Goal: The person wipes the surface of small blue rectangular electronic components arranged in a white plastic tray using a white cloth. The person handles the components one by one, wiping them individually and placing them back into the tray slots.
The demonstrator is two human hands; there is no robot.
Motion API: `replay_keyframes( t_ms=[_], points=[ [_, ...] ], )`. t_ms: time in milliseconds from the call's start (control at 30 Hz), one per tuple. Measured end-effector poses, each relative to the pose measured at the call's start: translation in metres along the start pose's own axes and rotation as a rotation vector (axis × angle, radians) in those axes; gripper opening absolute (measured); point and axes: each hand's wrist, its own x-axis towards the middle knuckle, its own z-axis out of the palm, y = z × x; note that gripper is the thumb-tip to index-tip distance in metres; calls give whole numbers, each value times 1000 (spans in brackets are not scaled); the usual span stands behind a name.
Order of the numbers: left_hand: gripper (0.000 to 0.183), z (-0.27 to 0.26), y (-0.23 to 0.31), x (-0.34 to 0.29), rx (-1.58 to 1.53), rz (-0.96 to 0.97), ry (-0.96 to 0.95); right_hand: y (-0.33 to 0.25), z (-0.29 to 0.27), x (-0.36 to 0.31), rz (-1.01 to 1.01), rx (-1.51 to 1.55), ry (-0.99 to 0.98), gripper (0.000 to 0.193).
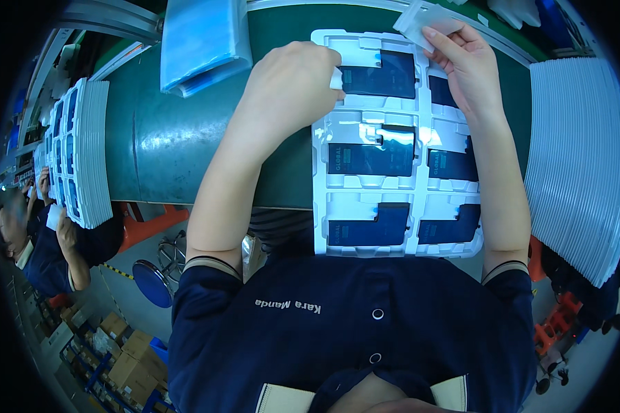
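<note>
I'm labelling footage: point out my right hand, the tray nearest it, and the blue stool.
Right hand point(466, 63), head view: hand's middle.
White tray point(319, 212), head view: left rim.
Blue stool point(153, 283), head view: seat.

Your shirt point(351, 292) is dark navy with pale stitched lettering, a cream collar point(282, 398) and cream-and-dark striped sleeve bands point(212, 264). Before you, the tray point(318, 172) is glossy bluish white, its flat pieces point(393, 161) blackish blue with fainter lettering. You have a white slip point(336, 78) and a milky, see-through packet point(412, 26). Your worktop point(165, 138) is deep green, the plastic bundle point(203, 41) translucent blue, and the tray stack point(579, 158) bluish white, finely lined. Around you, the round seat point(153, 283) is blue, the plastic stool point(151, 224) orange-red, the cartons point(131, 375) brown, and the floor tape point(119, 272) striped yellow and black.
</note>
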Motion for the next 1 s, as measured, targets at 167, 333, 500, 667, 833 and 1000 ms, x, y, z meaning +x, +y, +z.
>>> replay_keyframes(
  t_ms=[167, 333, 500, 667, 833, 1000],
  points=[
    [33, -5, -12, 6, -207, -40, -35, 6, 8, -3, -22, -26, 94, 15],
    [23, -15, -43, 3, -457, 280, -35, 6, 21, -11, -26, -257, 19, 15],
    [17, -32, -46, -10, -798, 585, -470, 4, 37, -22, -100, -604, 43, 25],
    [15, -16, -26, -8, -726, 546, -402, -1, 41, -29, -38, -693, -130, 27],
    [12, -18, -33, -10, -654, 397, -405, -9, 42, -29, 86, -749, -87, 30],
    [11, -20, -35, -9, -678, 357, -457, -11, 44, -32, -31, -900, -151, 35]
  ],
)
